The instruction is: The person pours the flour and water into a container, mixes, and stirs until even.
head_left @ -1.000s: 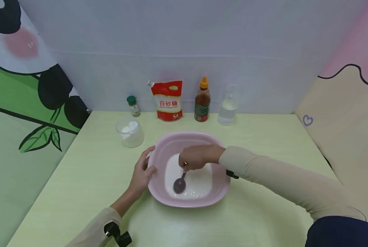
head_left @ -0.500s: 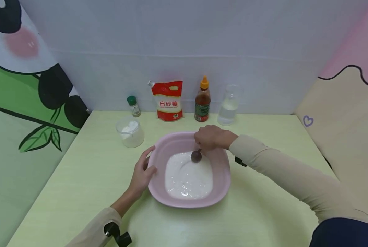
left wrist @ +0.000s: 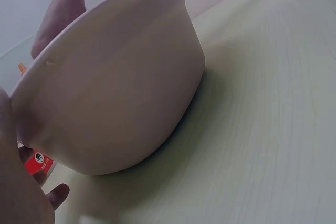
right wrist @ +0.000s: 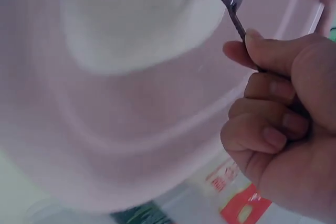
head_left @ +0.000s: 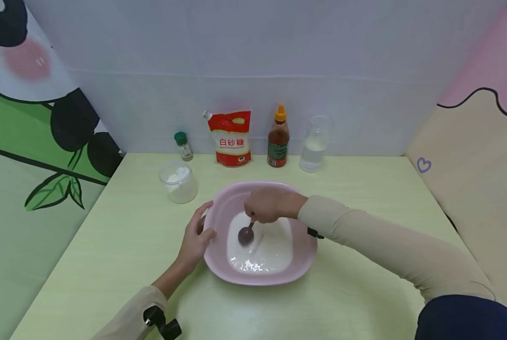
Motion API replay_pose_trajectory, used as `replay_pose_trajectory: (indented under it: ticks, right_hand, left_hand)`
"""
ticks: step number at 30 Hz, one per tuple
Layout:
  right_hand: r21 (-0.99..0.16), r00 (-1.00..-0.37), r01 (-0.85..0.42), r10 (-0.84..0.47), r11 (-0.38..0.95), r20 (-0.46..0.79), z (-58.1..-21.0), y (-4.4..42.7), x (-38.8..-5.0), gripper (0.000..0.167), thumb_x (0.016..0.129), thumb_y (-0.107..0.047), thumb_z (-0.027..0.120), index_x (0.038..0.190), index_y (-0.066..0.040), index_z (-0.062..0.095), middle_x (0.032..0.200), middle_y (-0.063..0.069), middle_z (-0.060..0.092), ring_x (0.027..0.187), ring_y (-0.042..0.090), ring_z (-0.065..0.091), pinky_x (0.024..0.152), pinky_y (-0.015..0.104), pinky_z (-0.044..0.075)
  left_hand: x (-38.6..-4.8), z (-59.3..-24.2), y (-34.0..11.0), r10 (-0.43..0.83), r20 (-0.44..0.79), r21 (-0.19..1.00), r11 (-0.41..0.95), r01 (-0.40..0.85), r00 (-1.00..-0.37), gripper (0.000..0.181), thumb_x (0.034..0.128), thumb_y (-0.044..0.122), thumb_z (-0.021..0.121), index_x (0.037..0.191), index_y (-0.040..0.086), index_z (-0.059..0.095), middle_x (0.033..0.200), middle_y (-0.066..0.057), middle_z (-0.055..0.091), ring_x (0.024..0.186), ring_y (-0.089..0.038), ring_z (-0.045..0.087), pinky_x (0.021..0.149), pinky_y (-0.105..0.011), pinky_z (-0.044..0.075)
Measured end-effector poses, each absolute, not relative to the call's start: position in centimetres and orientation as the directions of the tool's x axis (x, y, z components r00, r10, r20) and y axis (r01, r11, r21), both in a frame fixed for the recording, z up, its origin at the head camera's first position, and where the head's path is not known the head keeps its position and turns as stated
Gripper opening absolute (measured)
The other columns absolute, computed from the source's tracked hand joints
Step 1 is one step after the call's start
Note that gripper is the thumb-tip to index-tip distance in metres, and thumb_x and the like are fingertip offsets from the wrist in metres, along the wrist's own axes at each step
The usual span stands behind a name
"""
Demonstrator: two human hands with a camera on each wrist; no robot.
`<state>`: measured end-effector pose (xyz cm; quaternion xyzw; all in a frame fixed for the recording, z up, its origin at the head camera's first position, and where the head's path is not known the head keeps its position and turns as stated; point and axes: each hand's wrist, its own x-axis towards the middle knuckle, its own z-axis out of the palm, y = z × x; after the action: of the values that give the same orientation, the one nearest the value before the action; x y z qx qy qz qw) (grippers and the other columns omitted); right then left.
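Observation:
A pink plastic basin [head_left: 303, 264] sits on the table with a milky white liquid [head_left: 274, 250] in its bottom. My left hand [head_left: 195, 241] holds the basin's left rim, thumb on the rim and fingers along the outside wall. In the left wrist view, that hand's fingers [left wrist: 39, 176] show below the basin's outer wall. My right hand [head_left: 265, 205] reaches over the basin and grips a dark spoon [head_left: 245, 235] by its handle. The right wrist view shows thumb and forefinger pinching the handle, the other fingers curled in. The spoon's bowl is at the liquid; how deep it dips I cannot tell.
Behind the basin stand a small green-capped jar [head_left: 184, 147], a red and white sugar pouch [head_left: 232, 139], a sauce bottle [head_left: 278, 140] with an orange cap and a glass carafe [head_left: 313, 146] of clear liquid. A clear tub [head_left: 179, 186] with white contents stands left of the basin.
The right hand and spoon swung to the basin's back right, then came back left and nearer, leaving a streak in the liquid. The left hand and basin stayed put.

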<state>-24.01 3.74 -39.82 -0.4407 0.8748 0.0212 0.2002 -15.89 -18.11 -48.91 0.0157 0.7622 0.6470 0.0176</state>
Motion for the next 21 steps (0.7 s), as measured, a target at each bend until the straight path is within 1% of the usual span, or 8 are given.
replay_pose_trajectory:
  ticks: [2, 4, 6, 8, 12, 15, 17, 21]
  right_hand:
    - [-0.102, -0.588, -0.748, -0.726, 0.656, -0.357, -39.4, 4.1, -24.9, 0.012, 0.096, -0.018, 0.061, 0.089, -0.014, 0.069, 0.080, -0.002, 0.063, 0.073, 0.015, 0.051, 0.064, 0.026, 0.042]
    - [-0.108, -0.639, -0.695, -0.680, 0.711, -0.359, -39.2, 4.7, -25.6, 0.016, 0.096, -0.015, 0.059, 0.081, -0.014, 0.065, 0.074, -0.003, 0.055, 0.071, 0.015, 0.048, 0.061, 0.026, 0.038]
    - [-0.138, -0.650, -0.668, -0.664, 0.731, -0.370, -39.2, 5.1, -25.9, 0.020, 0.096, -0.013, 0.058, 0.076, -0.013, 0.063, 0.070, -0.002, 0.050, 0.068, 0.015, 0.046, 0.060, 0.026, 0.036]
    - [-0.174, -0.618, -0.679, -0.684, 0.713, -0.389, -39.3, 5.2, -25.6, 0.018, 0.095, -0.014, 0.060, 0.079, -0.011, 0.067, 0.071, -0.004, 0.054, 0.069, 0.013, 0.048, 0.061, 0.025, 0.037]
    - [-0.243, -0.484, -0.753, -0.765, 0.611, -0.425, -39.8, 4.1, -23.9, 0.011, 0.094, -0.019, 0.066, 0.092, -0.013, 0.076, 0.083, -0.005, 0.068, 0.078, 0.010, 0.055, 0.069, 0.022, 0.044]
    - [-0.252, -0.433, -0.787, -0.795, 0.564, -0.425, -40.1, 3.0, -23.0, 0.012, 0.094, -0.021, 0.066, 0.095, -0.014, 0.077, 0.086, -0.004, 0.071, 0.080, 0.011, 0.056, 0.071, 0.022, 0.045]
    - [-0.211, -0.452, -0.799, -0.794, 0.563, -0.407, -40.1, 2.6, -23.1, 0.012, 0.095, -0.021, 0.066, 0.097, -0.015, 0.076, 0.086, -0.005, 0.070, 0.078, 0.011, 0.056, 0.071, 0.022, 0.045]
    - [-0.109, -0.574, -0.758, -0.737, 0.643, -0.356, -39.8, 2.9, -24.7, 0.011, 0.096, -0.019, 0.062, 0.092, -0.015, 0.072, 0.081, -0.004, 0.063, 0.074, 0.014, 0.052, 0.066, 0.025, 0.042]
  left_hand:
    - [-15.9, -48.9, -18.1, 0.048, -0.004, 0.987, 0.158, 0.003, -0.999, 0.077, 0.0803, -0.011, 0.047, 0.153, 0.011, 0.035, 0.144, -0.031, 0.051, 0.117, -0.044, 0.057, 0.078, -0.027, 0.056]
    - [-15.9, -48.9, -18.1, 0.051, -0.004, 0.988, 0.156, 0.004, -0.999, 0.078, 0.0804, -0.011, 0.047, 0.154, 0.012, 0.035, 0.144, -0.031, 0.051, 0.116, -0.045, 0.058, 0.077, -0.028, 0.057]
    - [-15.9, -48.8, -18.1, 0.056, -0.003, 0.987, 0.158, 0.005, -0.998, 0.077, 0.0806, -0.011, 0.047, 0.153, 0.012, 0.035, 0.143, -0.031, 0.051, 0.116, -0.044, 0.058, 0.077, -0.028, 0.057]
    - [-15.9, -48.7, -18.2, 0.055, -0.001, 0.987, 0.161, 0.008, -0.998, 0.077, 0.0807, -0.011, 0.047, 0.153, 0.011, 0.036, 0.143, -0.032, 0.051, 0.115, -0.043, 0.059, 0.076, -0.028, 0.057]
    - [-15.8, -48.4, -18.3, 0.049, 0.009, 0.986, 0.166, 0.017, -0.999, 0.076, 0.0808, -0.011, 0.047, 0.153, 0.011, 0.036, 0.142, -0.032, 0.052, 0.114, -0.042, 0.059, 0.076, -0.026, 0.057]
    - [-15.7, -48.3, -18.3, 0.047, 0.017, 0.987, 0.161, 0.025, -0.999, 0.076, 0.0808, -0.011, 0.047, 0.153, 0.010, 0.036, 0.141, -0.032, 0.052, 0.114, -0.042, 0.058, 0.076, -0.024, 0.056]
    - [-15.7, -48.4, -18.2, 0.051, 0.021, 0.986, 0.161, 0.029, -0.998, 0.076, 0.0811, -0.011, 0.047, 0.153, 0.010, 0.036, 0.141, -0.032, 0.053, 0.114, -0.041, 0.058, 0.076, -0.023, 0.055]
    - [-15.7, -48.6, -18.1, 0.052, 0.013, 0.987, 0.161, 0.021, -0.999, 0.075, 0.0813, -0.011, 0.046, 0.153, 0.010, 0.037, 0.140, -0.032, 0.053, 0.114, -0.040, 0.059, 0.075, -0.023, 0.055]
